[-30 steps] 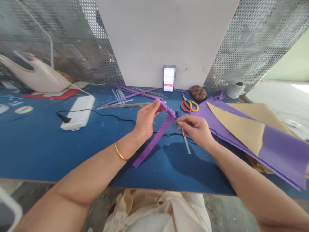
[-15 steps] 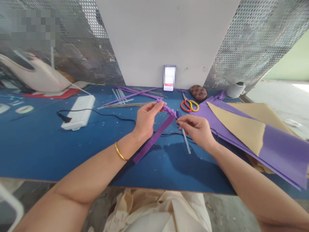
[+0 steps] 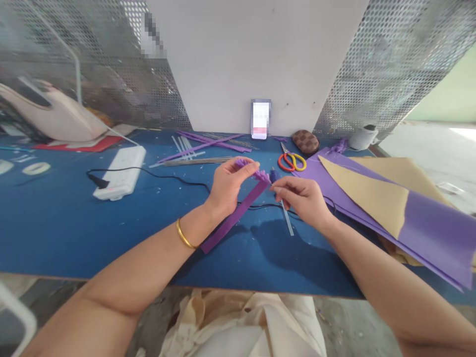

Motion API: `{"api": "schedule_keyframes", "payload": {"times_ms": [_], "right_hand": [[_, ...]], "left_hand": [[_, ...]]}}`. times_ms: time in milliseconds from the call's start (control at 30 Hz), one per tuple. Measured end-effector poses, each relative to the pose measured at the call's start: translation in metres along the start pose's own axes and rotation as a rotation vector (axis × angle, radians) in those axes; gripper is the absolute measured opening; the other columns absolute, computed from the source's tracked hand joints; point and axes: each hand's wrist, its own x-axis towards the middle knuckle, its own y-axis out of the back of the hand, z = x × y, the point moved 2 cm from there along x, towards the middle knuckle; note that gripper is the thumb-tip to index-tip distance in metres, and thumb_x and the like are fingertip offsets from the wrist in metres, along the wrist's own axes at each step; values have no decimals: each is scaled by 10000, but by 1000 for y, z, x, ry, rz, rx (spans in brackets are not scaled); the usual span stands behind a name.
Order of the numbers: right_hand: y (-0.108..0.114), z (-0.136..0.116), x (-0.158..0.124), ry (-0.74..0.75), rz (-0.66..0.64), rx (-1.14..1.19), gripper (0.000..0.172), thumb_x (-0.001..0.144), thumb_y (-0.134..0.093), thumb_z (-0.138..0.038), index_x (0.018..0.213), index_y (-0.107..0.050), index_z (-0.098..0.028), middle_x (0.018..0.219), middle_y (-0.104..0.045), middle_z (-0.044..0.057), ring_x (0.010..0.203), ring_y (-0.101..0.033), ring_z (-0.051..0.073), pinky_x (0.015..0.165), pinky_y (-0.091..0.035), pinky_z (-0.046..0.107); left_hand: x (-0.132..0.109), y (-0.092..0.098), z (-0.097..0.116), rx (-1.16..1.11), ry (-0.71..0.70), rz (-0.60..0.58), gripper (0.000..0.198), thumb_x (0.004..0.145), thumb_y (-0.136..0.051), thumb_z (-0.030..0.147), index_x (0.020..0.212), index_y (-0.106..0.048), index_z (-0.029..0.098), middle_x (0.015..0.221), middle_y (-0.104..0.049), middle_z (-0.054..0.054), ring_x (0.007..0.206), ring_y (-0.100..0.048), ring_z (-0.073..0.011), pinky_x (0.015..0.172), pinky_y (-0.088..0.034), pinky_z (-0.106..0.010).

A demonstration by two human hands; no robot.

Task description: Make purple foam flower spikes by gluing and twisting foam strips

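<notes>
- Left hand nearly closed, thumb and fingers pinching the frilled part of a purple strip, whose flat tail hangs toward seven o'clock.
- Right hand at the left's three o'clock, fingertips pinched on a thin stem beside the frill.
- From the right hand: scissors at twelve o'clock, tan and purple sheets at three.
- From the left: phone at one, white power strip at nine.

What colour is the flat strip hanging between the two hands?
The strip is purple, no pattern visible; seen in the head view, the only one.
</notes>
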Motion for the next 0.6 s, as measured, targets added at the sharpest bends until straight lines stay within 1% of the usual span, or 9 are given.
{"api": "schedule_keyframes", "payload": {"times_ms": [100, 167, 200, 267, 333, 367, 400, 467, 600], "right_hand": [[1, -1, 0, -31, 1, 45, 148, 826, -635, -280, 818, -696, -146, 606, -608, -18, 434, -487, 64, 448, -380, 210], [2, -1, 1, -48, -7, 94, 150, 826, -634, -283, 815, -693, -145, 605, -614, -19, 425, -492, 62, 437, -367, 207], [2, -2, 1, -56, -8, 124, 152, 826, -634, -285, 815, -692, -145, 604, -617, -19, 420, -494, 62, 430, -359, 205], [3, -2, 2, -68, -10, 176, 154, 824, -640, -289, 815, -692, -144, 594, -617, -22, 412, -496, 62, 419, -343, 204], [3, -1, 3, -86, -21, 212, 161, 821, -650, -297, 816, -692, -142, 587, -618, -21, 406, -493, 63, 413, -333, 205], [3, -1, 4, -96, -34, 226, 165, 818, -656, -302, 814, -691, -141, 585, -619, -20, 405, -493, 64, 411, -328, 207], [3, 0, 4, -107, -51, 240, 170, 816, -661, -308, 811, -688, -140, 584, -620, -19, 405, -493, 66, 408, -321, 209], [3, 1, 4, -122, -90, 272, 177, 815, -668, -317, 811, -684, -141, 592, -629, -14, 409, -496, 68, 407, -305, 212], [2, 2, 3, -143, -162, 323, 203, 820, -671, -346, 831, -682, -144, 605, -636, -11, 420, -490, 66, 413, -293, 218]], "left_hand": [[7, 7, -1, -83, 17, 148, 226, 719, -781, 419, 711, -697, 210, 727, -636, 5, 675, -568, -116, 668, -468, -247], [10, 11, -2, -112, 44, 200, 331, 740, -725, 543, 753, -705, 213, 754, -660, -13, 675, -585, -124, 638, -470, -249], [10, 12, -4, -113, 70, 180, 371, 742, -704, 581, 780, -711, 212, 776, -674, -22, 696, -602, -133, 641, -475, -255], [9, 8, -5, -78, 162, 31, 393, 735, -714, 582, 834, -727, 201, 827, -701, -39, 757, -633, -154, 675, -484, -266], [4, 2, -6, -31, 271, -143, 345, 710, -779, 493, 876, -747, 193, 853, -719, -37, 778, -643, -156, 720, -485, -270], [1, 0, -6, -23, 315, -195, 318, 692, -809, 436, 891, -757, 193, 856, -727, -31, 775, -644, -149, 745, -484, -267], [-2, -2, -6, -28, 347, -224, 299, 674, -832, 383, 897, -767, 195, 858, -734, -25, 774, -646, -142, 772, -483, -264], [-6, -5, -5, -58, 372, -232, 278, 647, -855, 310, 893, -779, 203, 851, -744, -16, 770, -651, -133, 810, -483, -260], [-9, -9, -3, -65, 392, -253, 220, 664, -839, 310, 850, -790, 203, 783, -742, -25, 729, -655, -145, 774, -493, -270]]}}
